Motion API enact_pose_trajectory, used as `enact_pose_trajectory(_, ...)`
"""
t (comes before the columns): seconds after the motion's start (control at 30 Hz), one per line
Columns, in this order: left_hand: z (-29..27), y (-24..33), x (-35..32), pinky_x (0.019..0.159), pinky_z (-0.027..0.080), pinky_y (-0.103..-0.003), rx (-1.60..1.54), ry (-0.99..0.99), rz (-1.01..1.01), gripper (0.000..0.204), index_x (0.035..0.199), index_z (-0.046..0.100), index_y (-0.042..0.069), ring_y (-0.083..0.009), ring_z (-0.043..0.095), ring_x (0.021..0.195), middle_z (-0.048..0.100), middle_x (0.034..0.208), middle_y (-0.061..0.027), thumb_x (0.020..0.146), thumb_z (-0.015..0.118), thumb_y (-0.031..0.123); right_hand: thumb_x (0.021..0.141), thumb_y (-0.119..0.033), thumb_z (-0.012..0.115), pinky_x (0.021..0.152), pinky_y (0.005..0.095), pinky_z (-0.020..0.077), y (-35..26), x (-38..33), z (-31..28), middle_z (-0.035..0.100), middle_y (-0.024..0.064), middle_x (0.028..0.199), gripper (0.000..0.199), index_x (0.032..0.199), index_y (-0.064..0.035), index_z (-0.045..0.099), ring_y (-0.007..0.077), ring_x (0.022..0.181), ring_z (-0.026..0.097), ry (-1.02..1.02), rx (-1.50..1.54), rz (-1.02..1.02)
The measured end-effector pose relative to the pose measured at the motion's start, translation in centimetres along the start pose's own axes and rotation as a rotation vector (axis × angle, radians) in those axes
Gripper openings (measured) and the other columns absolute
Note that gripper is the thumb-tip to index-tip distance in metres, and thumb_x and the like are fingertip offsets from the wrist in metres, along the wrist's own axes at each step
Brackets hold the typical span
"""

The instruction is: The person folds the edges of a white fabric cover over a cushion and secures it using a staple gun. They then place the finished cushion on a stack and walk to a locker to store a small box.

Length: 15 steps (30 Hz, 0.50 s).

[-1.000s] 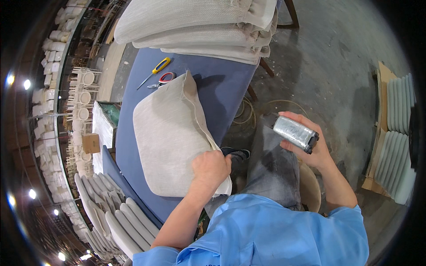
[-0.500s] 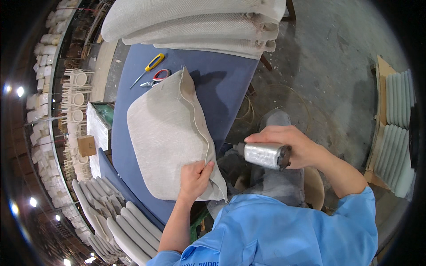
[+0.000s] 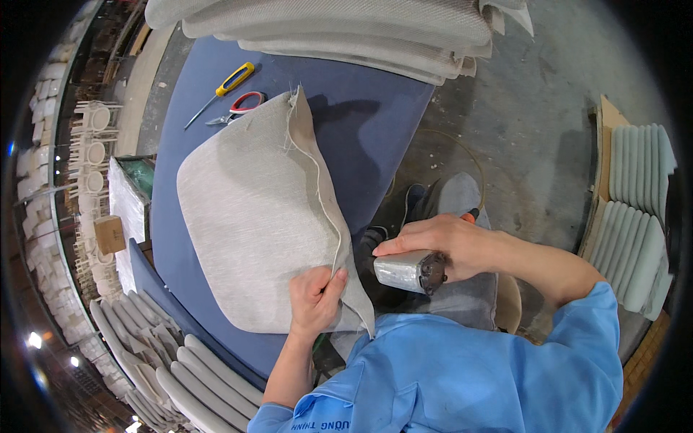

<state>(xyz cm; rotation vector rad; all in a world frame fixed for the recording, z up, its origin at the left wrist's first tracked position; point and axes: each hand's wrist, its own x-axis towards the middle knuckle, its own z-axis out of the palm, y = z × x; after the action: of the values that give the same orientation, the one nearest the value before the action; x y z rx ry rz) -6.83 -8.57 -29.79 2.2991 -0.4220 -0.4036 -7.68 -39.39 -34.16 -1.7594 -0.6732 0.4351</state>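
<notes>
A light grey fabric-covered seat panel [image 3: 249,216] lies on the blue padded table, its loose, frayed fabric edge along the right side. Pinching that edge near the panel's lower right corner is my left hand [image 3: 315,302], thumb on top. My right hand [image 3: 456,244] is wrapped round a silver air staple gun [image 3: 401,273], held over my lap just right of the panel and apart from it. An orange hose fitting [image 3: 471,215] shows behind the right hand. The gun's nose is hard to see.
On the blue table [image 3: 216,86] beyond the panel lie a yellow-handled screwdriver [image 3: 234,78] and red-handled scissors [image 3: 247,102]. Stacked grey fabric-covered pieces [image 3: 325,32] cover the far end. Padded pieces [image 3: 209,386] stand at lower left, more in a carton [image 3: 628,166] at right. A hose [image 3: 473,155] curves over the floor.
The staple gun in my right hand has come a little left and lower, closer to the panel's edge. My left hand keeps its pinch on the fabric. The whole view has shifted slightly.
</notes>
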Motion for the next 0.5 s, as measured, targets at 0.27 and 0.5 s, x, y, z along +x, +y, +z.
enact_pose_trajectory(0.27, 0.3, -0.2, -0.4, 0.051, 0.032, -0.041, -0.031, 0.066, -0.009, 0.043, 0.064, 0.049, 0.002, -0.0267, 0.043, 0.05, 0.045, 0.057, -0.0116, 0.097, 0.074, 0.012, 0.074, 0.001, 0.08, 0.088, 0.0451, 0.0572, -0.7, 1.2, 0.7, 0.074, 0.0141, 0.114, 0.081, 0.15, -0.0164, 0.06, 0.0363, 0.104, 0.073, -0.02, 0.128, 0.003)
enact_pose_trajectory(0.5, 0.1, 0.2, -0.1, 0.05, 0.034, -0.041, -0.025, 0.093, 0.025, 0.041, 0.064, 0.052, 0.002, -0.027, 0.047, 0.051, 0.047, 0.058, -0.0116, 0.097, 0.075, 0.011, 0.072, 0.005, 0.078, 0.091, 0.0459, 0.0579, -1.1, 2.1, 0.7, 0.075, 0.0162, 0.117, 0.083, 0.151, -0.0159, 0.059, 0.038, 0.107, 0.073, -0.043, 0.131, 0.051)
